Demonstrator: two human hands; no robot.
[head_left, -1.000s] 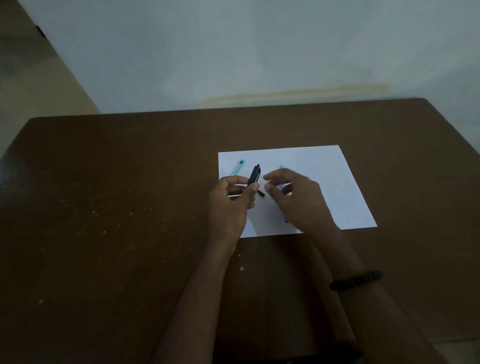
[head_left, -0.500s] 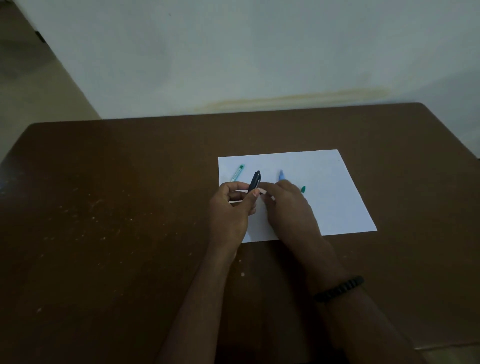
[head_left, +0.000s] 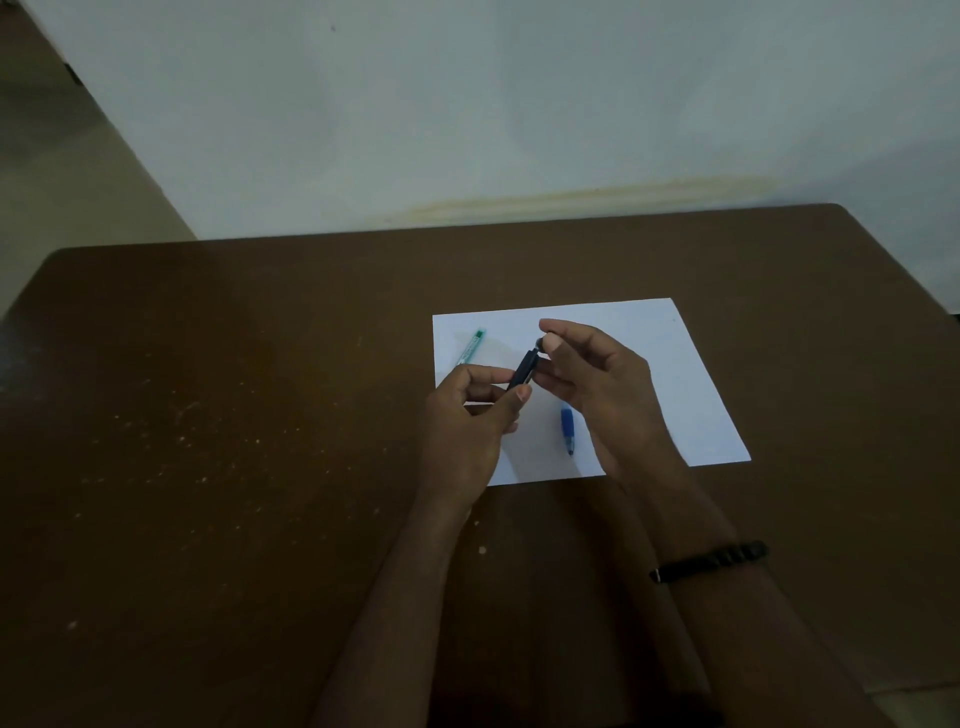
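we pinch the black pen (head_left: 523, 370) by its lower end in our left hand (head_left: 467, 431). it slants up to our right hand (head_left: 608, 395), whose thumb and forefinger clamp its top end.

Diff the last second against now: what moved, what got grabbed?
The right hand rose from low over the paper, beside the lower end of the black pen, to its top end, which it now pinches. The left hand still grips the barrel, tilted as before. The green pen, blue pen and paper stayed put.
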